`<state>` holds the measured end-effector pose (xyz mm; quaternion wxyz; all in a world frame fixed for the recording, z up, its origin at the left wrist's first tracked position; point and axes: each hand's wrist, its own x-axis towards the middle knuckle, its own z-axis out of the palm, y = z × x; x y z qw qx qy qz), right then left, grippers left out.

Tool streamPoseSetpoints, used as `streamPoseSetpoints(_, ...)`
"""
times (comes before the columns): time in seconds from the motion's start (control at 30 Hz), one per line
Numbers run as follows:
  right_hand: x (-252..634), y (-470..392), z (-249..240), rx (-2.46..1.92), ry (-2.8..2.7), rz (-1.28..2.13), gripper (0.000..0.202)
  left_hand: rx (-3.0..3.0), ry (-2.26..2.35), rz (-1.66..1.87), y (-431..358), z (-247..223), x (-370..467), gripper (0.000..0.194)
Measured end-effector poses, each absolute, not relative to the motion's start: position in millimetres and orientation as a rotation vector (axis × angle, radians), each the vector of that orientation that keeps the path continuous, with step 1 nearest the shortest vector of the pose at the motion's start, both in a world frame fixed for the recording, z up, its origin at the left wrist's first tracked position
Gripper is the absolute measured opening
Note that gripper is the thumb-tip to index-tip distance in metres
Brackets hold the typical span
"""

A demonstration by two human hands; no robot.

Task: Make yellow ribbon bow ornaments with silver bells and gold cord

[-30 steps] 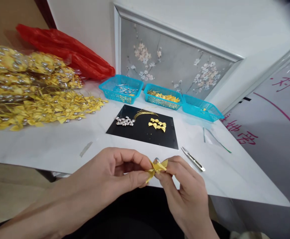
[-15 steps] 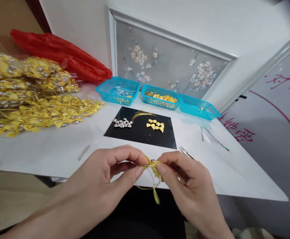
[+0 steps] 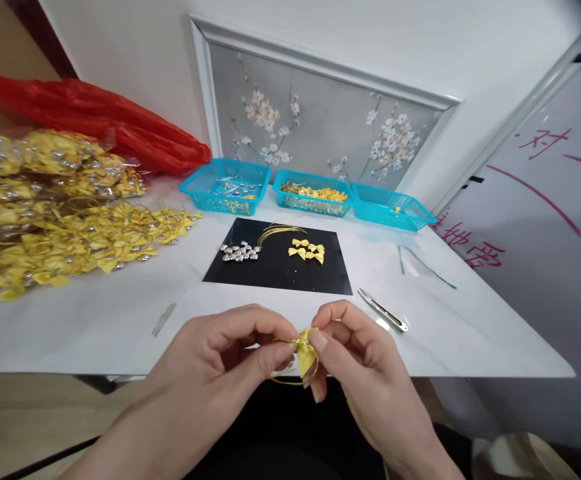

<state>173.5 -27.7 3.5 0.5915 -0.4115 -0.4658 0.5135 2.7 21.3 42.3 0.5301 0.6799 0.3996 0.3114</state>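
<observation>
Fingers of the left hand (image 3: 220, 363) are pressed together, thumb against forefinger, pinching one side of a small yellow satin ribbon bow (image 3: 305, 352). Fingers of the right hand (image 3: 365, 373) pinch the other side of it in the same way. The bow is held in the air just off the near edge of the white table (image 3: 120, 313), nearer the person than the black rectangular mat (image 3: 278, 270). A thin gold cord (image 3: 290, 381) loops below the bow; where it is fastened is hidden by the fingers.

On the mat: one cluster of small silver beads (image 3: 240, 252), too small to count; one bundle of gold cords (image 3: 275, 231); one group of loose yellow bows (image 3: 308, 251), about five.

Right of the mat, just apart from it, lies one pair of metal thread snips (image 3: 383, 310), close to the right hand. Behind the mat stand three turquoise plastic baskets (image 3: 315, 193) in a row; their contents are hard to make out, though the middle one shows yellow pieces. Left of the mat, well apart, is a heap of finished yellow bows with silver beads (image 3: 85, 237), some in clear bags, cut off at the frame edge. A red plastic bag (image 3: 100, 133) lies behind that heap. A framed grey blossom picture (image 3: 320, 127) leans behind the baskets. Right of the mat, off the table, a white board with pink writing (image 3: 535, 220) is partly cut off.
</observation>
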Motion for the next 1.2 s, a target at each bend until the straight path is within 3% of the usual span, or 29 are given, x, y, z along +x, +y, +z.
streamPoseSetpoints(0.1,180,-30,10,-1.102,-1.382,0.901,0.005,1.651,0.969,0.731,23,41,-3,0.015)
streamPoseSetpoints(0.23,184,-31,21,-1.203,-1.67,0.317,0.014,1.651,1.005,0.746,25,40,-4,0.016)
streamPoseSetpoints(0.4,179,-29,22,-1.204,-1.757,-0.028,0.013,1.665,1.02,0.761,24,45,3,0.018)
streamPoseSetpoints(0.8,175,-29,16,-1.03,-1.737,-0.263,0.028,1.722,1.045,0.747,18,45,6,0.019)
streamPoseSetpoints(1.0,178,-32,11,-1.04,-1.654,-0.098,0.024,1.648,1.059,0.845,18,47,7,0.017)
streamPoseSetpoints(1.2,170,-23,13,-1.049,-1.739,-0.297,0.024,1.635,1.044,0.888,18,49,9,0.017)
